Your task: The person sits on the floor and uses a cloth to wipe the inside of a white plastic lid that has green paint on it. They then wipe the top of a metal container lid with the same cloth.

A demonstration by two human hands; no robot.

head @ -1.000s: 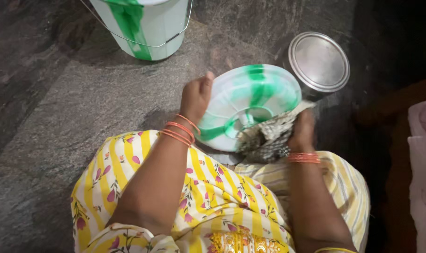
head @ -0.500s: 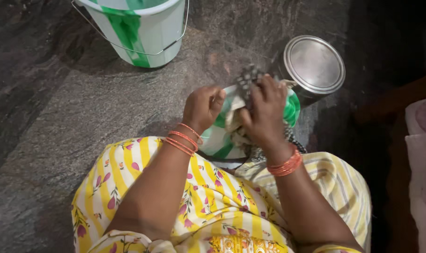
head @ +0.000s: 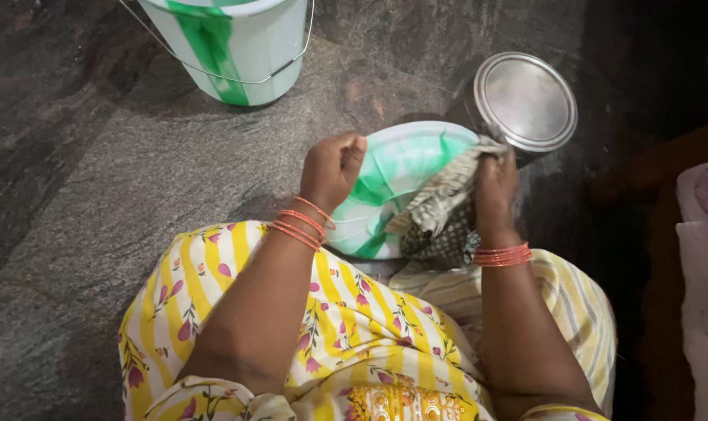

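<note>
My left hand [head: 332, 168] grips the left rim of a round green-and-white plastic lid [head: 393, 175], holding it tilted above my lap. My right hand [head: 496, 185] is closed on a patterned grey-and-white cloth [head: 439, 199] that lies across the lid's right side and hangs down toward my knees. Orange bangles circle both wrists. I sit on the floor in a yellow flowered dress.
A white bucket [head: 237, 47] with green streaks and a wire handle stands on the dark stone floor at the top. A steel tin with a round shiny lid [head: 525, 101] sits just beyond my right hand. Pink fabric [head: 704, 257] lies at the right edge.
A second ago the cloth was at the lid's lower edge; then both hands met over the lid. Now my right hand has pulled the cloth to the lid's right side, uncovering its face.
</note>
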